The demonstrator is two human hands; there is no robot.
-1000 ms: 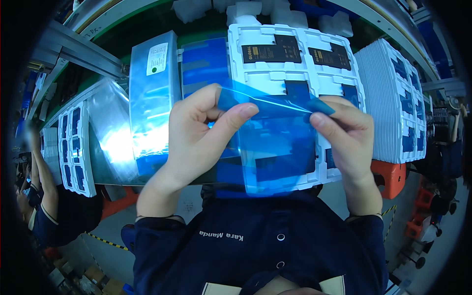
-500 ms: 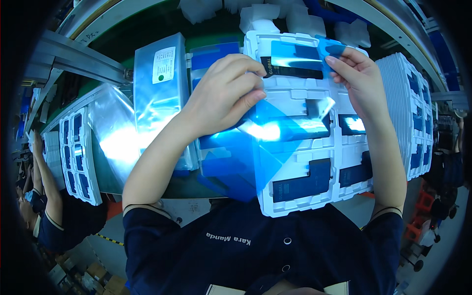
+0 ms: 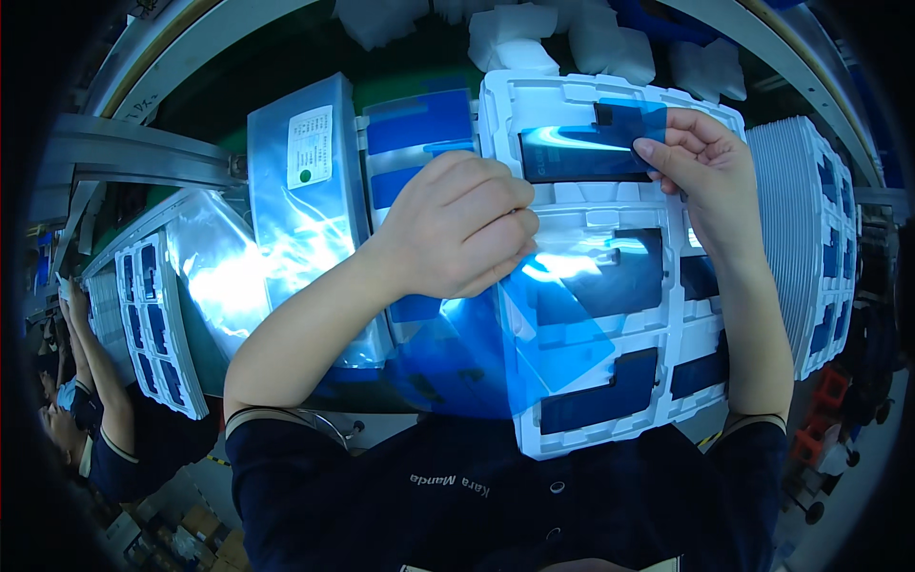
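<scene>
My right hand (image 3: 703, 164) pinches the right end of a small blue clear film (image 3: 583, 143). This film lies over a flat black battery (image 3: 548, 174) in the top pocket of a white plastic tray (image 3: 530, 441). My left hand (image 3: 459, 227) is closed, its fingertips around the upper edge of larger blue film sheets (image 3: 570, 355). Those sheets fan down over the tray's left side. Other dark batteries sit in the tray's pockets, one at the lower left (image 3: 599, 398), partly under the film.
Left of the tray stand a strip with blue film pieces (image 3: 419, 129) and a clear plastic bag pack (image 3: 272, 205) with a white label. Stacked loaded trays stand right (image 3: 796, 238) and far left (image 3: 157, 324). White foam pieces (image 3: 515, 43) lie behind. A co-worker (image 3: 114, 419) is at left.
The small film now lies lower over the top battery, covering the strip that was bare. My left hand has moved slightly down and right and its fingers have curled in. The whole view has shifted slightly.
</scene>
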